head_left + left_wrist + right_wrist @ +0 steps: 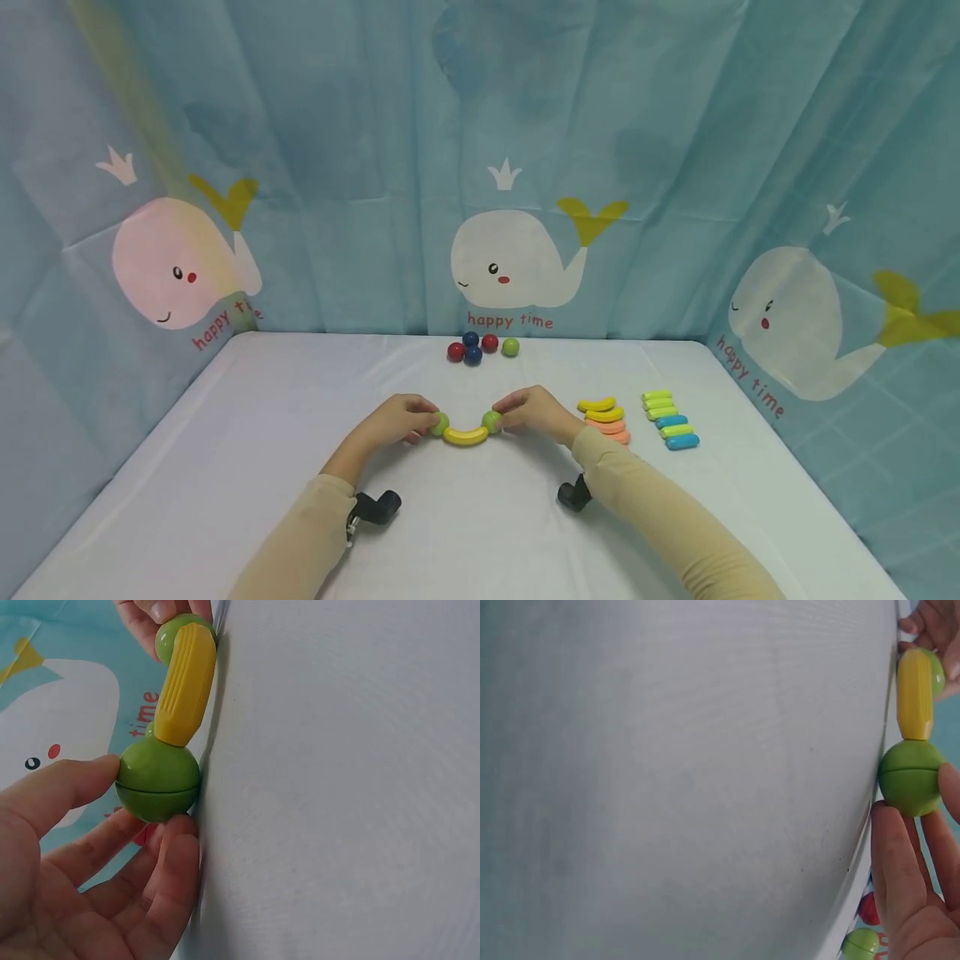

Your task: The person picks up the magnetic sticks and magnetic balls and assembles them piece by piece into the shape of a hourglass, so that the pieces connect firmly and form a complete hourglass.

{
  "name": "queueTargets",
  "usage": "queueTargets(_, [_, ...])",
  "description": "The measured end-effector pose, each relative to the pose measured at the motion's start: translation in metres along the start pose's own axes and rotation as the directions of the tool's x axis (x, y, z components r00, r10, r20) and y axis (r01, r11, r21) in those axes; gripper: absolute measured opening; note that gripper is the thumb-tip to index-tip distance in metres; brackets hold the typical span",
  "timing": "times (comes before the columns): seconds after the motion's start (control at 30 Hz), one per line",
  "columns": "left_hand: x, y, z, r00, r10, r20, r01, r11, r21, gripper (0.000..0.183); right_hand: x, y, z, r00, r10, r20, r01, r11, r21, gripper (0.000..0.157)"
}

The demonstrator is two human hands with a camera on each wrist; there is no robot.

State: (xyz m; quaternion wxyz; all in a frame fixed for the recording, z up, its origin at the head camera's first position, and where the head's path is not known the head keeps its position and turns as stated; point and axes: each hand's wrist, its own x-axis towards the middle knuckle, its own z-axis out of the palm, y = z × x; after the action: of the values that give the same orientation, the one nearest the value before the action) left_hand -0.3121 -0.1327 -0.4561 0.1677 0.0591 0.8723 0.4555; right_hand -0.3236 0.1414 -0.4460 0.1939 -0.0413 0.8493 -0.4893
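Observation:
On the white table, a yellow curved stick (465,437) lies between two green balls, one at each end. My left hand (397,418) pinches the left green ball (157,780) between thumb and fingertips. At the other end, the right green ball (911,776) is held by the thumb and fingers of my right hand (538,412). Both balls meet the stick's ends, and the three pieces form a shallow upward-curving row in the head view. A seam runs round the middle of each ball.
Toward the back edge sit red balls (456,352), blue balls (472,356) and another green ball (511,347). Right of my right hand are yellow curved sticks (604,414) above orange ones (618,436). Farther right lie short straight lime sticks (660,404) and blue sticks (682,442).

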Motion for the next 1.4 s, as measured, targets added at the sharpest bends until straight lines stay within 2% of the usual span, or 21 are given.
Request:
queueTargets(0.23, [0.003,0.003,0.002,1.0,-0.001,-0.003,0.001,1.0,-0.01,0.035,-0.001,0.002,-0.002,1.0,0.006,0.005,-0.006,1.0,0.003,0.029])
queueTargets(0.3, [0.003,0.003,0.002,1.0,0.021,0.001,-0.021,1.0,-0.005,0.04,-0.002,0.002,-0.002,1.0,0.008,0.005,-0.008,1.0,0.008,0.029])
queueTargets(0.47, [0.003,0.003,0.003,0.991,0.119,0.06,-0.124,0.988,0.089,0.052,-0.002,0.001,-0.002,1.0,0.014,-0.003,-0.014,1.0,0.003,0.029])
queueTargets(0.53, [0.004,0.004,0.005,0.987,0.138,0.083,-0.148,0.981,0.129,0.052,-0.002,0.001,-0.002,1.0,0.014,-0.004,-0.014,1.0,-0.001,0.029])
queueTargets(0.63, [0.006,0.006,0.011,0.982,0.164,0.094,-0.179,0.967,0.182,0.048,-0.002,0.001,-0.002,1.0,0.012,-0.003,-0.012,1.0,0.002,0.029])
queueTargets(0.77, [0.008,0.01,0.016,0.975,0.2,0.099,-0.219,0.943,0.25,0.028,-0.002,0.0,-0.001,1.0,0.008,-0.002,-0.008,1.0,0.007,0.029])
queueTargets(0.97, [0.009,0.012,0.018,0.976,0.198,0.096,-0.217,0.934,0.283,0.018,-0.001,0.003,0.0,1.0,0.006,0.002,-0.006,1.0,0.015,0.03])
queueTargets(1.23, [0.007,0.01,0.017,0.975,0.198,0.103,-0.218,0.941,0.258,0.015,0.002,0.004,0.001,1.0,0.012,-0.005,-0.012,1.0,0.019,0.028])
queueTargets(1.33, [0.006,0.01,0.015,0.979,0.188,0.078,-0.201,0.949,0.241,0.031,0.001,0.004,0.0,1.0,0.01,-0.002,-0.01,1.0,0.019,0.028])
queueTargets(1.4, [0.005,0.01,0.015,0.986,0.159,0.038,-0.164,0.966,0.198,0.048,0.001,0.004,0.0,1.0,0.009,0.002,-0.009,1.0,0.024,0.028])
